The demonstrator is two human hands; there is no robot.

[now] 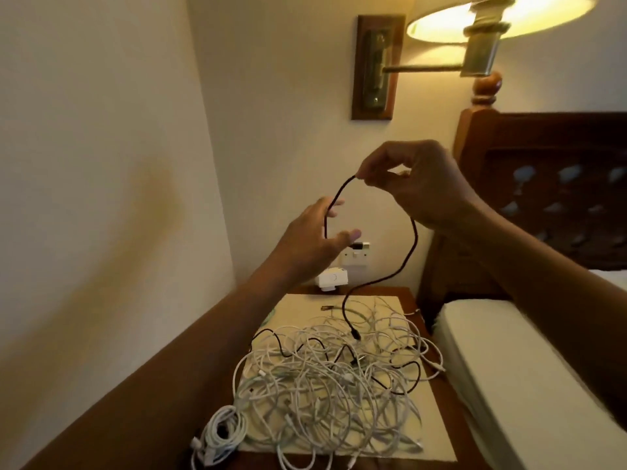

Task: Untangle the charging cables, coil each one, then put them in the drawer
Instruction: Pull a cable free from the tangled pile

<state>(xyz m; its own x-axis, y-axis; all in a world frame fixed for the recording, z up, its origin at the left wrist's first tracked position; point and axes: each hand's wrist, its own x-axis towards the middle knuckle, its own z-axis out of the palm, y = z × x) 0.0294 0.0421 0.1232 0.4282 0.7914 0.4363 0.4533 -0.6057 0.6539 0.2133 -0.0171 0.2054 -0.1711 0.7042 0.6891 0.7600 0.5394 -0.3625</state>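
A dark wooden nightstand (pixel 412 295) stood between the cream wall and the white mattress (pixel 529 361) of a carved wooden bed (pixel 543 184), with a pale cream mat (pixel 305 307) covering most of its top. A large tangle of white charging cables (pixel 339 385) sprawled over the mat from its middle to the near edge, threaded with a thin black cable (pixel 400 378), and a separate bundled white cable (pixel 220 432) lay at the near left corner. Above the heap, a dark braided cable (pixel 412 245) arched upright between the two hands, its long run falling from the right hand to the tangle, where its plug end pointed down into the heap. The right hand (pixel 420 184) pinched the top of the arch between thumb and fingertips, the other fingers curled. The left hand (pixel 315 239) was half open, fingers spread loosely round the arch's left leg, whose plug end pointed right beside the thumb. A white adapter (pixel 332 278) sat at the far edge, under a wall socket (pixel 356 256).
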